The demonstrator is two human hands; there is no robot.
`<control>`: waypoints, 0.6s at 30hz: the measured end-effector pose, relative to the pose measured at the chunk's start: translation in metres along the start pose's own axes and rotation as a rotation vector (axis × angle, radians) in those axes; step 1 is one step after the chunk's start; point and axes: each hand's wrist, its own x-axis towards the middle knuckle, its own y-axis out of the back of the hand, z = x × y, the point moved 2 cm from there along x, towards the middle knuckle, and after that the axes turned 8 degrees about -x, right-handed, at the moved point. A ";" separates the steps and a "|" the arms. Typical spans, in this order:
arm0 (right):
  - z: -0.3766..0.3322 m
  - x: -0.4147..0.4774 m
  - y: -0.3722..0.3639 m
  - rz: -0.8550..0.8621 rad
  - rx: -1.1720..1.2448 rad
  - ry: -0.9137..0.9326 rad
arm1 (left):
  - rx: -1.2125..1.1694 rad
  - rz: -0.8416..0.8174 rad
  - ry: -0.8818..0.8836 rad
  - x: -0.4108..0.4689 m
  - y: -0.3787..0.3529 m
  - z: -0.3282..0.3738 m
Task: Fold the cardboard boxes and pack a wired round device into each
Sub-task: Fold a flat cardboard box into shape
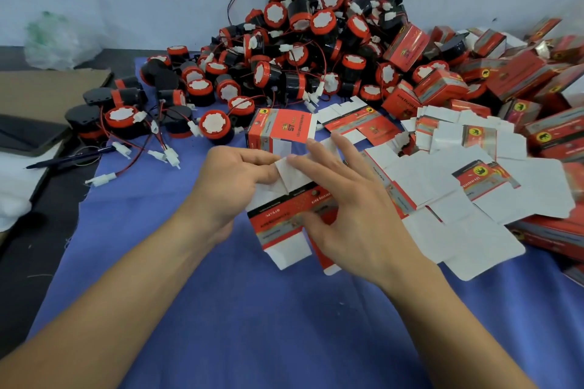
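Observation:
A red and white cardboard box (281,224) lies partly folded on the blue cloth in the middle. My left hand (230,180) pinches its white top flaps from the left. My right hand (350,199) rests over the box with fingers spread, fingertips on the flaps and thumb against its red side. A second box (278,129) stands folded open just behind. A big heap of round black and red wired devices (300,50) lies at the back, the nearest one (216,126) left of the standing box.
Flat unfolded box blanks (458,186) spread to the right. Packed red boxes (521,79) pile at the far right. A brown cardboard sheet (47,88), a pen (72,158) and a plastic bag (57,41) lie on the left. The blue cloth (252,309) covers the table.

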 end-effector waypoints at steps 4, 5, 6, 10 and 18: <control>-0.005 -0.002 -0.002 0.060 0.015 0.014 | 0.150 0.176 -0.199 -0.006 0.000 0.015; -0.006 -0.001 0.000 0.097 0.021 -0.006 | 0.189 0.189 -0.255 -0.009 -0.001 0.020; -0.008 -0.001 0.001 0.135 0.012 -0.027 | 0.217 0.193 -0.308 -0.012 -0.002 0.024; -0.014 -0.001 0.003 0.186 -0.057 -0.034 | 0.372 0.236 -0.516 -0.027 -0.008 0.036; -0.020 -0.003 0.003 0.092 -0.028 -0.032 | 0.409 0.280 -0.679 -0.035 -0.009 0.033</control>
